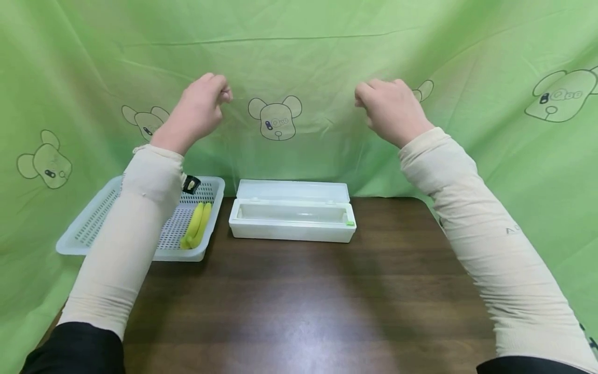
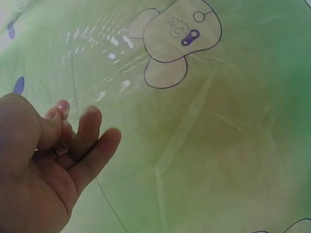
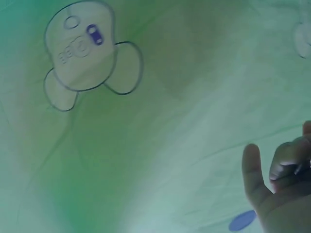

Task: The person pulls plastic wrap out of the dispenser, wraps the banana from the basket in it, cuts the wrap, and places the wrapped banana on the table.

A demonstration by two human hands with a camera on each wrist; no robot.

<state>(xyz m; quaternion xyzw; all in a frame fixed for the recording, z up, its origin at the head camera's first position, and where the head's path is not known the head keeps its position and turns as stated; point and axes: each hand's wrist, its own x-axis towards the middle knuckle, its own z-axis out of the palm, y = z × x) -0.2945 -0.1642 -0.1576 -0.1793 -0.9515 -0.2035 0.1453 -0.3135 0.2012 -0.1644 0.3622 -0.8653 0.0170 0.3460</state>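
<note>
My left hand (image 1: 198, 106) is raised in front of the green curtain, above the table. Its thumb and index finger pinch a sheet of clear plastic wrap (image 2: 112, 48), which shows mainly by its glints in the left wrist view. Level with it on the other side, my right hand (image 1: 390, 109) is raised with fingers curled. The right wrist view cuts off most of that hand, and its grip on the wrap's other side is hard to see. Below and between both hands, a white wrap dispenser box (image 1: 289, 231) stands on the table with its lid (image 1: 293, 190) up.
A pale plastic basket (image 1: 216, 208) stands at the left, partly behind my left sleeve, with yellow bananas (image 1: 196, 226) inside. The dark wooden table (image 1: 299, 301) extends toward me. A green curtain (image 1: 322, 62) printed with bear heads hangs behind and around it.
</note>
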